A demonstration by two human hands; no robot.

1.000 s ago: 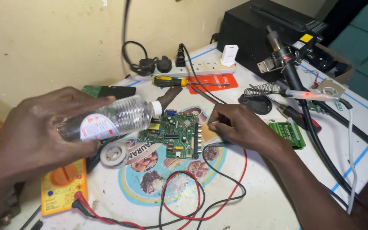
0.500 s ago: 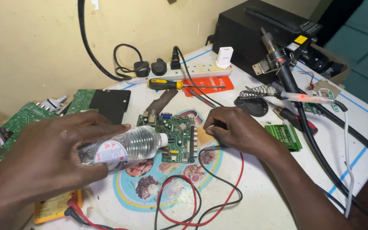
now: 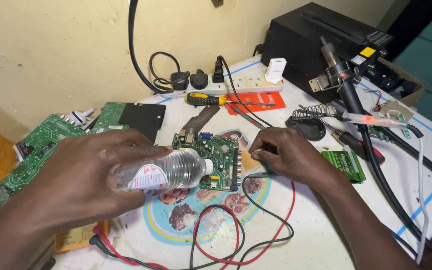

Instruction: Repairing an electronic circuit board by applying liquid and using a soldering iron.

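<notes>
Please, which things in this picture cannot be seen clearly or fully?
- Head view: the near part of the small circuit board is hidden by the clear bottle in the left hand.
- What the right hand pinches is hidden by its own fingers.
- The yellow meter is mostly covered by the left hand.
- The large green board is cut off by the left edge.

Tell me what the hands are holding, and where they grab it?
The left hand grips a clear plastic bottle around its body, tipped sideways over the green circuit board. The right hand rests by the board; whether it pinches anything cannot be told.
</notes>
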